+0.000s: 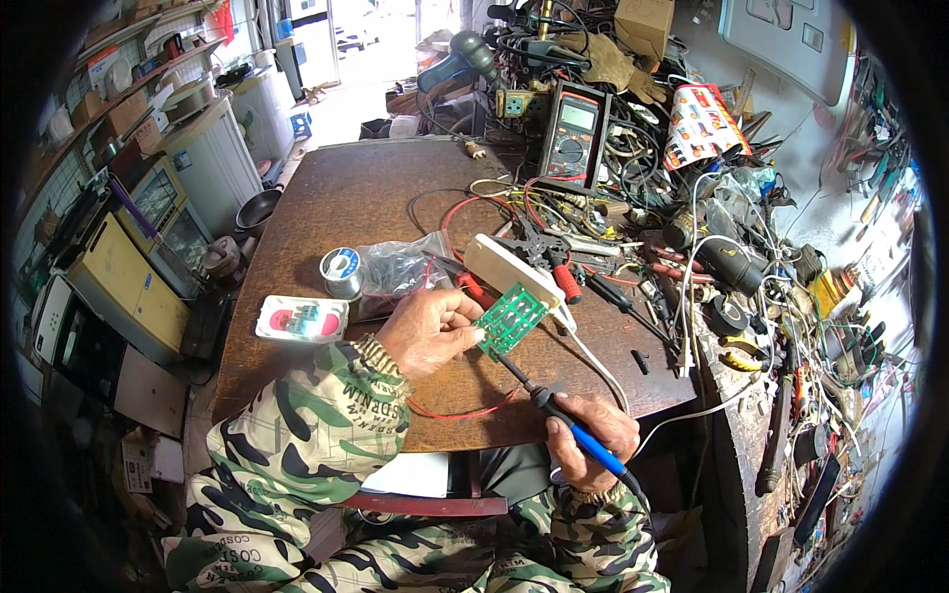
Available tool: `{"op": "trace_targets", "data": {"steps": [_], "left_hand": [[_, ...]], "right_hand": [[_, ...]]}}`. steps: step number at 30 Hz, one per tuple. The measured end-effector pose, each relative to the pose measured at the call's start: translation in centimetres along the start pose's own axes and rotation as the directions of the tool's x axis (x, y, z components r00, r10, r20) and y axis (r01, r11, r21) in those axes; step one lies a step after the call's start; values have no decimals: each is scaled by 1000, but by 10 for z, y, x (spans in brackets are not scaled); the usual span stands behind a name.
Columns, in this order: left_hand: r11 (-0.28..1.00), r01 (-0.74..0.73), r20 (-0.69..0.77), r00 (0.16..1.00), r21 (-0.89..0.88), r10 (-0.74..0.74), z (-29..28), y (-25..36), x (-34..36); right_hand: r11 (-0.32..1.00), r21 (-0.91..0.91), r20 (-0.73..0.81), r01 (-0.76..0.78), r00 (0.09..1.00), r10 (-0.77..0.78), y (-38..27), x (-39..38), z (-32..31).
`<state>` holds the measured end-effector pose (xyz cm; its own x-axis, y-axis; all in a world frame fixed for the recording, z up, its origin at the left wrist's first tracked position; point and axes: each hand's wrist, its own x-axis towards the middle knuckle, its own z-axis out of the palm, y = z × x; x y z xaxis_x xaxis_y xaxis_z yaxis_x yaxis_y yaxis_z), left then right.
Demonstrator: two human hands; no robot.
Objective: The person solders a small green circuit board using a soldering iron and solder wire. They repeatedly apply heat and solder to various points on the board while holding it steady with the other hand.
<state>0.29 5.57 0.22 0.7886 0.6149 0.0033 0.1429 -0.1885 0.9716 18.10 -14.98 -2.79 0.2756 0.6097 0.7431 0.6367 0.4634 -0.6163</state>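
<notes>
My left hand (435, 331) pinches the left edge of a green circuit board (514, 318), held tilted above the wooden table (386, 203). In my right hand (598, 440) is a soldering iron (578, 435) with a blue and black handle. Its tip points up and left, reaching the board's lower edge; whether it touches is too small to tell. Behind the board lies a white power strip (509, 277). To the left stand a solder spool (342, 272), a clear plastic bag (400, 272) and a white tray (300, 319) with small parts on a pink surface.
A multimeter (573, 133) stands at the back right. Pliers (539, 252), a screwdriver (628, 304) and tangled cables crowd the right side. A red wire (460, 415) curves below my hands. Old appliances (129, 272) line the left wall. A blue heat-gun-like tool (455, 64) sits beyond the table.
</notes>
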Motion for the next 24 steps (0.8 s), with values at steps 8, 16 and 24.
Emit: {"op": "trace_targets", "data": {"steps": [8,16,24], "left_hand": [[1000,-8,-28,1000,0,8,2,2,-1],[1000,-12,-27,1000,9,12,2,0,0],[1000,-13,-28,1000,28,14,2,1,0]], "right_hand": [[1000,-4,3,-5,1000,5,-1,1,0],[1000,5,10,-2,1000,2,-3,2,-1],[1000,-7,15,-10,1000,10,-2,2,-1]]}}
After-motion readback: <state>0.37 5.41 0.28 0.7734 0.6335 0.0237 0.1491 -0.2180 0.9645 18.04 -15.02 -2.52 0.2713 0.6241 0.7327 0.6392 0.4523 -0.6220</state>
